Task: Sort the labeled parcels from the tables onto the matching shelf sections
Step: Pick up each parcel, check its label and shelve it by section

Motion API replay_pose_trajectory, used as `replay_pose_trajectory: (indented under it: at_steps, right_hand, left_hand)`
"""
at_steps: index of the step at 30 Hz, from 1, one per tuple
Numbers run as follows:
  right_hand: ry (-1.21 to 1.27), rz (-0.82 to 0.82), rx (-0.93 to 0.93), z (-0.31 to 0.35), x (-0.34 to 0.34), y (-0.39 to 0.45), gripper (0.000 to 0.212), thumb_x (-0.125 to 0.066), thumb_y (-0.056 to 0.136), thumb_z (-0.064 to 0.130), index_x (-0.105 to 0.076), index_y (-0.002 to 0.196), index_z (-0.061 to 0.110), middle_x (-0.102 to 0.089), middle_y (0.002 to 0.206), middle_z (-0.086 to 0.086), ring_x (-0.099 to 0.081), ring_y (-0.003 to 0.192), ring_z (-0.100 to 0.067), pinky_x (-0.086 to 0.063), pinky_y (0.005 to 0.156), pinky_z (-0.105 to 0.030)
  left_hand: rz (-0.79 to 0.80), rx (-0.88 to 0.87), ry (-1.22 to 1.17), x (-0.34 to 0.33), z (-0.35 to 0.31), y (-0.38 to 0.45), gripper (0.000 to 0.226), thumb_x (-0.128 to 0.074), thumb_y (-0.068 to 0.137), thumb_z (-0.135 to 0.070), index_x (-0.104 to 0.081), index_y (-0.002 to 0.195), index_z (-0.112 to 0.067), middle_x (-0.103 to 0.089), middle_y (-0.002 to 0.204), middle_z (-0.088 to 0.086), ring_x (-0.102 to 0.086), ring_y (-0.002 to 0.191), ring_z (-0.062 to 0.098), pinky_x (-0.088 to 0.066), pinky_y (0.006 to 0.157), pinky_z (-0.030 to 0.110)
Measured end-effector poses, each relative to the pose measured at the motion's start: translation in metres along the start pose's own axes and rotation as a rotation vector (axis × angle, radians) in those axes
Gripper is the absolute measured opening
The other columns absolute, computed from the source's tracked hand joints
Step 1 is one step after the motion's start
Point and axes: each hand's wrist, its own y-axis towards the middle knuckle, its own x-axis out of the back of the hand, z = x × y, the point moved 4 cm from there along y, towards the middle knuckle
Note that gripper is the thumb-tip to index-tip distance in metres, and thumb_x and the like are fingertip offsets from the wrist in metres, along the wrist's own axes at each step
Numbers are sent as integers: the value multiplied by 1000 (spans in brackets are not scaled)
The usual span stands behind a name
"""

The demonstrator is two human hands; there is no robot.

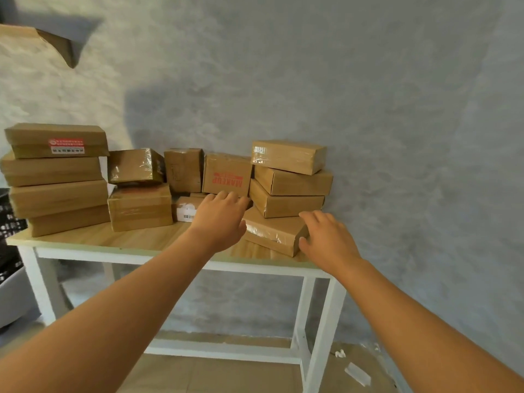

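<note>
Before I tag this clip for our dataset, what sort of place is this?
Probably a small parcel sorting or storage room, not a home kitchen or a shop. Taped cardboard parcels are stacked on a plain wooden table against a bare grey wall, one marked MAKEUP, and both hands reach toward them.

Both bare arms reach forward, left hand (219,219) and right hand (329,236) palm-down with fingers loosely spread, gripping nothing.

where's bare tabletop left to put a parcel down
Only the front strip of the wooden tabletop, between its edge and the four-high stack of brown cardboard parcels, running right to the left hand. The back row along the grey wall is crowded.
</note>
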Motion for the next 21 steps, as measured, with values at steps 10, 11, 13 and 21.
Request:
replay_pose_trajectory:
  at_steps: [10,11,13,21]
  right_hand:
    - [119,-36,-185,-64,-54,148,53,-51,97,32,-37,147,20,-45,143,-2,-41,130,-24,-41,102,-39]
    - [170,-56,-225,-71,-57,160,53,-51,97,32,-38,147,20,-45,143,-3,-42,130,-24,-41,102,-40]
    - [288,-95,-289,-85,-64,182,51,-52,97,33,-41,145,19,-47,142,-3,-45,129,-24,-43,101,-42]
    - [647,-260,-553,-150,-71,270,46,-41,102,40,-48,135,9,-51,136,-11,-51,122,-29,-38,89,-31]
  left_hand:
    - [-27,30,-39,-79,57,149,42,-45,98,-38,-47,136,-19,-55,133,3,-52,123,23,-42,103,37]
    - [-31,28,-48,-84,61,163,43,-45,98,-37,-46,137,-19,-56,132,3,-52,122,23,-42,102,37]
    - [-29,51,-98,-92,68,189,45,-44,99,-38,-44,140,-19,-54,134,4,-50,124,24,-42,102,38]
    - [-58,233,-382,-127,82,284,57,-35,101,-53,-41,143,-15,-52,139,11,-55,121,32,-49,95,46]
